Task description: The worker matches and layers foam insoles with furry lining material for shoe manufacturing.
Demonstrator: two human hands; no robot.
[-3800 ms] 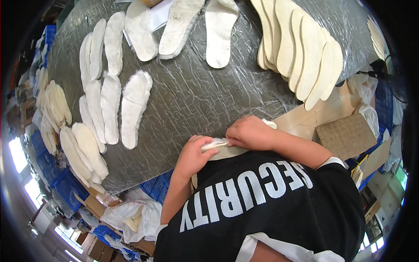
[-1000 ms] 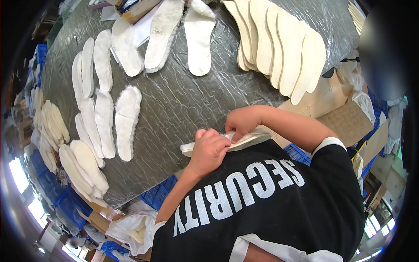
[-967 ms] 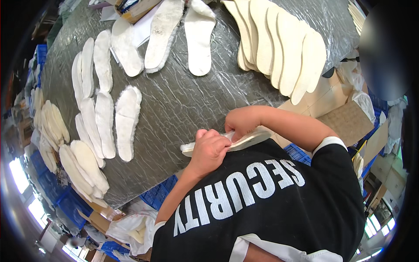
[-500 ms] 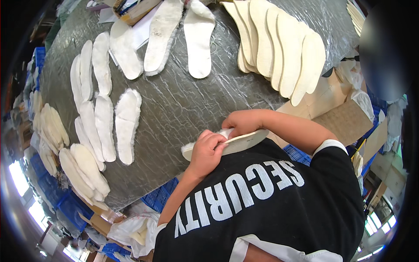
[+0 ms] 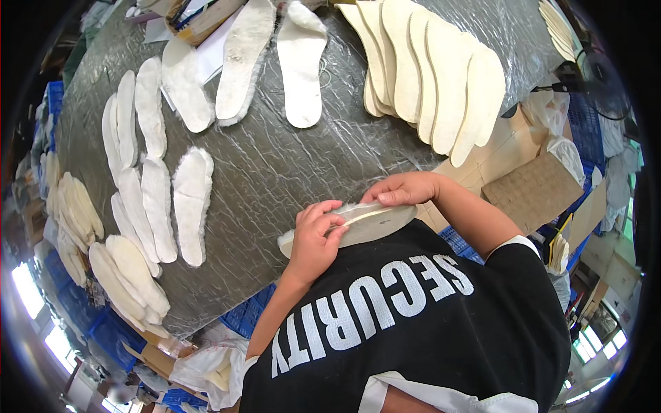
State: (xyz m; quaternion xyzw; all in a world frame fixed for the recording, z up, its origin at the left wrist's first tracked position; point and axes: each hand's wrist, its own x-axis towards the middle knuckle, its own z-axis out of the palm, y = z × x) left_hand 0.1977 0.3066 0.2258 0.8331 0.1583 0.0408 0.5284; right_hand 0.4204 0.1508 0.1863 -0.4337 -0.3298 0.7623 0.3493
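Both my hands grip a cream insole (image 5: 375,225) with white fluffy lining at its far edge. It is held on edge near my chest, its flat side toward me and a small dark mark on that side. My left hand (image 5: 318,234) is closed round its left part, thumb on the near face. At the right end, my right hand (image 5: 399,189) pinches the top edge, the fingers partly hidden behind it. Beyond my hands lie two white fluffy insoles (image 5: 303,76). A fanned stack of cream insoles (image 5: 447,76) lies at the far right.
More white insoles (image 5: 193,203) lie in rows on the left of the plastic-covered table (image 5: 261,165). A box (image 5: 210,24) stands at the far edge. Cardboard (image 5: 533,193) and blue crates (image 5: 248,313) are beside the table; a plastic bag (image 5: 213,368) sits lower left.
My right hand has shifted from the insole's middle toward its right end, now pinching the top edge. The insole's flat face has turned more toward me. The whole view has shifted slightly.
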